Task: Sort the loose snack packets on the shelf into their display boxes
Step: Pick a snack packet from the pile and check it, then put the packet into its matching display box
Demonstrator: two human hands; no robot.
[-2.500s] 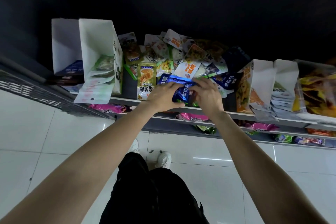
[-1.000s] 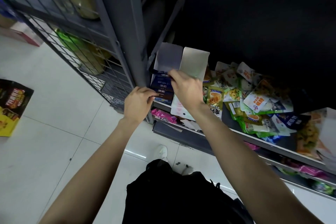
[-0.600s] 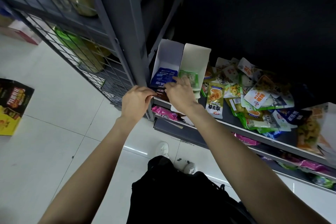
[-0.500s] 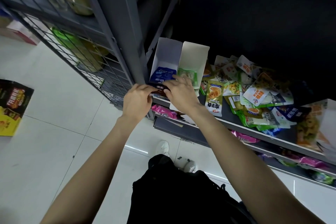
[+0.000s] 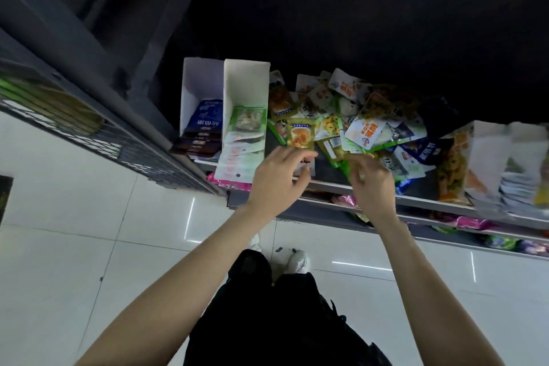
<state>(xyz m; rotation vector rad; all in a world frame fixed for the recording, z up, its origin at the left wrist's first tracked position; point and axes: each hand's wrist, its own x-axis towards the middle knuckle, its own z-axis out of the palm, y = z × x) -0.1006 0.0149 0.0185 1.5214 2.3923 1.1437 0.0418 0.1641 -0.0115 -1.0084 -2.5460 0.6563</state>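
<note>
Two white display boxes stand at the shelf's left end. The left box holds dark blue packets; the right box holds green and white packets. A heap of loose snack packets fills the middle of the shelf. My left hand hangs with loosely curled fingers over the lower end of an olive packet with an orange picture; whether it grips it is unclear. My right hand, blurred, hovers over green packets at the shelf's front and holds nothing I can see.
More display boxes with yellow and white packets stand at the right end. The shelf's front edge runs below my hands, with lower shelves of pink packets beneath. A grey post and wire rack stand left.
Both hands left the blue-packet box and moved right to the loose heap. A blue packet now lies in that box. The view swung back to the right.
</note>
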